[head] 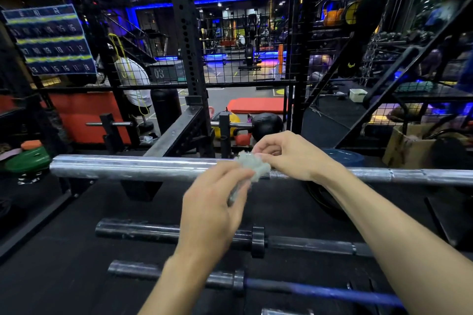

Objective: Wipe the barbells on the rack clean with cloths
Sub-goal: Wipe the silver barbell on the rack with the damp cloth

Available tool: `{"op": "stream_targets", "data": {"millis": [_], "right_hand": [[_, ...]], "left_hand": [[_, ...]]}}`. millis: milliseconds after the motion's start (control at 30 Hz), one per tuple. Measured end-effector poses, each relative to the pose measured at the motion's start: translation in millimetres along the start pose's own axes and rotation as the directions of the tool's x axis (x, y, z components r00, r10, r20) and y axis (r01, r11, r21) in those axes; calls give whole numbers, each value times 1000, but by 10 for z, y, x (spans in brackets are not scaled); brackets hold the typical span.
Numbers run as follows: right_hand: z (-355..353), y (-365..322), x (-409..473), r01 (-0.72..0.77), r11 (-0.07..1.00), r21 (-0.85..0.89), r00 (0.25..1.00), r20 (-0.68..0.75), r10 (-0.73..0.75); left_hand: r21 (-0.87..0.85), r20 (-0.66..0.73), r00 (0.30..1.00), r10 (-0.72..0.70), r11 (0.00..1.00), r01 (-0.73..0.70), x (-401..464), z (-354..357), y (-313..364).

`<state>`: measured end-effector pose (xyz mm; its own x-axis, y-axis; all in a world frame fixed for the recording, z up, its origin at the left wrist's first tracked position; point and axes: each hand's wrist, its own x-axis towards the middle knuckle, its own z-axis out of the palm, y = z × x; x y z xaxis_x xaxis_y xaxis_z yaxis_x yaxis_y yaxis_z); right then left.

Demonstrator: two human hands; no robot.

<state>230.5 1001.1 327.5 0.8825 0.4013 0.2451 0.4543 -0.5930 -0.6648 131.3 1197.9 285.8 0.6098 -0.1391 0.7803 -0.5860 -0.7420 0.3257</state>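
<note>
Both hands pinch a grey cloth [253, 167] at frame centre, left hand [213, 208] from below, right hand [286, 155] from above, just over the silver barbell [128, 167]. Its long axis runs left to right; bare sleeve lies open toward frame left. Two dark barbells [138, 231] lie lower in frame.

One wide-angle head view, looking forward and down from close above the silver barbell [133, 167]; both forearms enter from the bottom edge; the gym floor [230, 96] stretches beyond.
</note>
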Motion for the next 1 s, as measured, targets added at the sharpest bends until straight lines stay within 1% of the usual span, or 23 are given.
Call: {"op": "stream_targets", "data": {"millis": [67,133,200,267,333,467,533,633,767,833,900,1000], "right_hand": [[-14,-29,-15,-12,1000,4,1000,9,12],[-18,-42,-17,-16,1000,-14,1000,12,16],[-3,-42,-15,-18,999,-44,1000,11,19],[8,-47,-15,-20,998,-67,1000,19,21],[0,-54,-26,-11,999,-52,999,34,12],[-2,-39,-12,-19,999,-46,1000,11,20],[-3,-38,-12,-26,999,-44,1000,-1,26],[-29,-59,-28,-23,1000,-20,999,33,23],[-83,-91,-37,-41,997,72,991,129,32],[-108,-105,-20,-34,996,86,987,158,20],[-118,-155,-18,-38,996,82,984,179,23],[-100,-130,-2,-42,997,63,985,168,31]], "left_hand": [[42,-9,999,41,998,-41,-196,69,1],[60,-14,997,72,996,-71,-217,102,-7],[43,-25,999,46,998,-44,-63,75,0],[25,-44,999,-18,1000,19,195,34,-26],[5,-28,999,-38,999,38,362,23,-59],[-24,-27,999,27,999,-28,73,33,-38],[10,-12,998,61,998,-61,-156,59,-63],[35,16,996,92,995,-93,-277,71,-101],[-1,-47,998,33,999,-33,23,-33,-65],[0,-48,999,5,1000,-5,214,-22,-85],[-13,-59,998,17,1000,-18,236,38,-99],[-36,-122,991,52,998,-57,-46,111,-82]]}}
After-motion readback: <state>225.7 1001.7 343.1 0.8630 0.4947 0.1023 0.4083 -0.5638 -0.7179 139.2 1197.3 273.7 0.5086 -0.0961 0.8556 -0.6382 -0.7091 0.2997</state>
